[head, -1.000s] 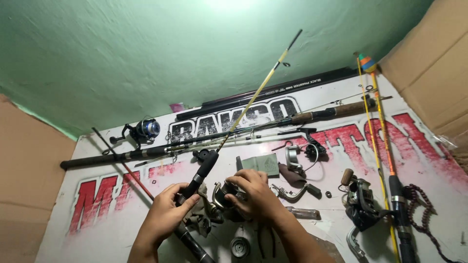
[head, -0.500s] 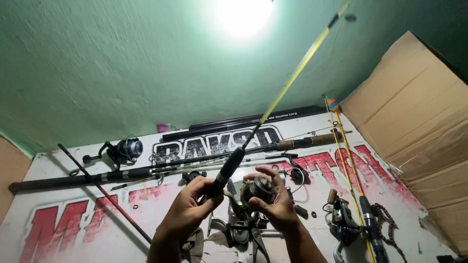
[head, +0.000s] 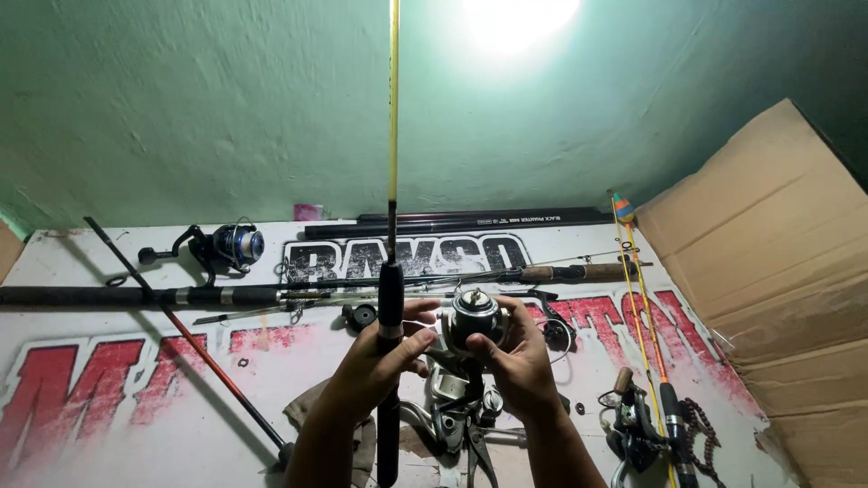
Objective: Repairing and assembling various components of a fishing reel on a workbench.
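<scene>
Near the desk's back left edge lies a blue and black round metal fishing reel [head: 228, 247]. At the front middle, the left hand [head: 380, 361] grips a long thin yellow and black fishing rod [head: 391, 298] pointing up. The right hand [head: 515, 357] wraps around a shiny round silver reel [head: 474, 312]. Brown flat cardboard [head: 768, 271] leans on the right.

rod [head: 391, 181]: yellow shaft above, black grip below
reel [head: 474, 316]: silver and black, metallic
second reel [head: 231, 246]: black with a blue spool
thin rod [head: 185, 336]: red, black toward the far end
banner [head: 108, 425]: white with red and black lettering
wall [head: 181, 108]: mottled green
cardboard [head: 768, 271]: plain brown
float [head: 621, 207]: orange, blue and green bands
</scene>
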